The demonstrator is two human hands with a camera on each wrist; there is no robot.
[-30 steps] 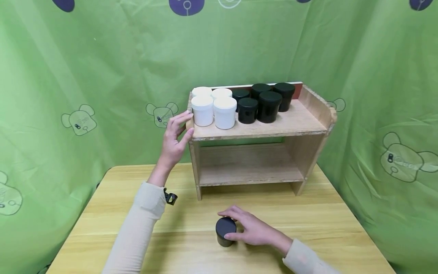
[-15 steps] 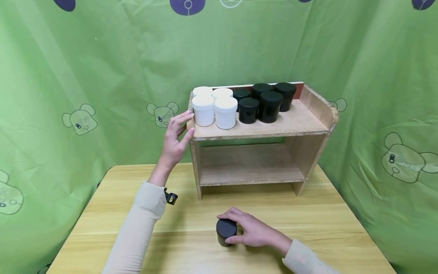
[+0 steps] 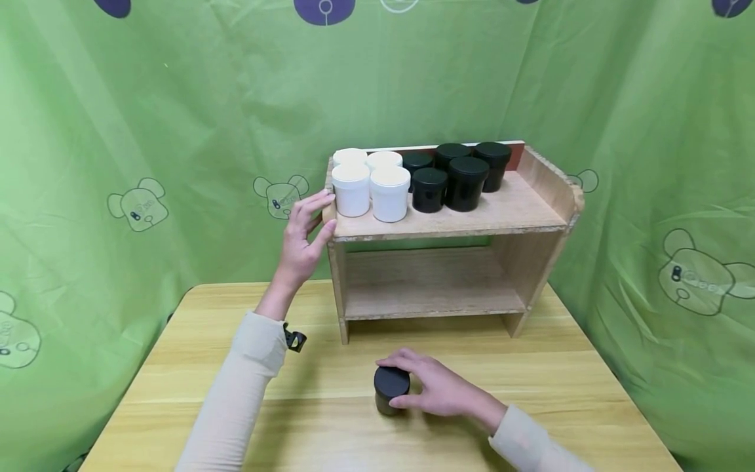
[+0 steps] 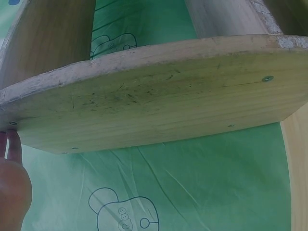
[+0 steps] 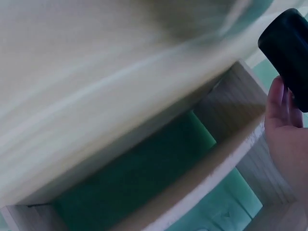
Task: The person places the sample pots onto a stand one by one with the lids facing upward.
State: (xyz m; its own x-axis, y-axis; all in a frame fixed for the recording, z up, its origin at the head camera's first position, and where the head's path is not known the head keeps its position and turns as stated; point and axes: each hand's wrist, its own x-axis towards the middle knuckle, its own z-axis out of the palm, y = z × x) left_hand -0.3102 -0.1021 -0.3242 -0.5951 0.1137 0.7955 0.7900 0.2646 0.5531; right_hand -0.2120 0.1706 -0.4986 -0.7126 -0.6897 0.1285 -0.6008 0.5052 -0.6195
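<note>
My left hand (image 3: 302, 246) touches the left side panel of a two-tier wooden shelf (image 3: 448, 226), its thumb near the front edge. In the left wrist view, fingers (image 4: 14, 147) of that hand rest against the panel's outer face. In front of the shelf, my right hand (image 3: 436, 387) grips a black lidded jar (image 3: 388, 396) between thumb and fingers. The jar is upright in the head view, apparently just above the table. The right wrist view shows this black jar (image 5: 288, 53) at its edge, partly cut off, with fingers along it.
On the top tier, several white lidded jars (image 3: 390, 196) stand at the left and several black lidded jars (image 3: 467, 187) beside them. A raised side panel (image 3: 548, 180) bounds the right end. The shelf stands on a wooden table (image 3: 236, 341) before a green curtain (image 3: 194, 98).
The right thumb and fingers have closed on the black jar, and the jar has risen slightly in the head view. The left hand stays at the shelf's side.
</note>
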